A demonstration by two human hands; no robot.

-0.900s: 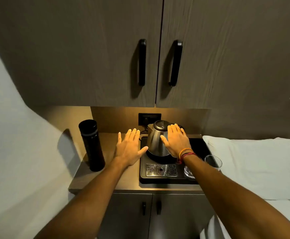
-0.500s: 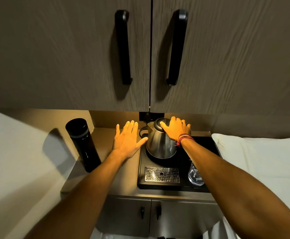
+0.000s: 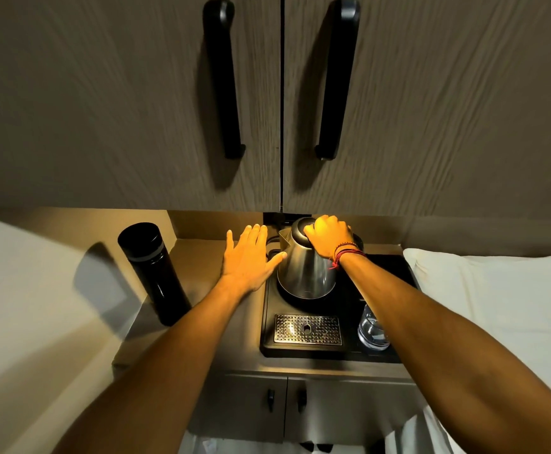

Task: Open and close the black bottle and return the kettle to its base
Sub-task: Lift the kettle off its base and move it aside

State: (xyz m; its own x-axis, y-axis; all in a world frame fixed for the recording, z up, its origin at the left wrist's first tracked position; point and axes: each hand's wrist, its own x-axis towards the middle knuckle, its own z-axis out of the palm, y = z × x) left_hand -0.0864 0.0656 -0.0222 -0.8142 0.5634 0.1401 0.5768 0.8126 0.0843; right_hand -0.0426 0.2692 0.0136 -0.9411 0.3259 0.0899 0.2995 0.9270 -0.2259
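A steel kettle (image 3: 303,271) stands on its round base (image 3: 292,298) at the back of a black tray (image 3: 313,350). My right hand (image 3: 328,237) lies over the kettle's top and handle side, fingers curled around it. My left hand (image 3: 251,257) hovers flat and open just left of the kettle, its thumb close to the kettle's wall. A tall black bottle (image 3: 152,273) with its cap on stands upright at the counter's left end, apart from both hands.
A metal drip grate (image 3: 306,329) sits in the tray's front, a clear glass (image 3: 370,330) to its right under my forearm. Upper cabinet doors with black handles (image 3: 225,80) hang low overhead. A white pillow (image 3: 497,290) lies to the right, a wall to the left.
My right hand has moved from the kettle's side up onto its top and curled around it. The camera has come closer and tilted. My left hand has stayed open beside the kettle.
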